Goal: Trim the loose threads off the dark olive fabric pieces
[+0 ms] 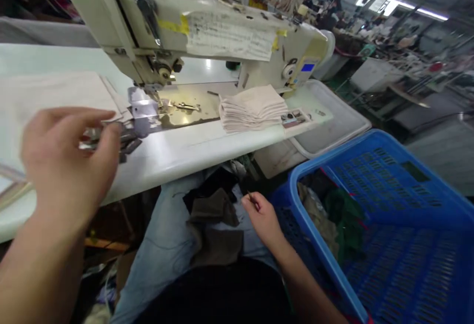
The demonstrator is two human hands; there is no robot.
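My left hand (72, 153) is at the left of the sewing machine (229, 22), thumb and fingers curled round a metal sewing attachment (128, 139) near the table's front edge. Part of the attachment is hidden behind my fingers, and the hand is slightly blurred. Above my lap, my right hand (263, 218) is closed, with a thin brownish tip showing between thumb and forefinger; its kind cannot be made out. Cream fabric (62, 92) lies flat beyond my left hand. A stack of folded cream fabric pieces (254, 109) rests right of the needle plate (181, 109).
Dark fabric pieces (218, 225) lie across my lap. To the right, a blue plastic basket (385, 141) contains dark and green cloth (344, 220). Behind it is a pale bin (326, 136). A small parts tray (296, 116) sits at the table's right end.
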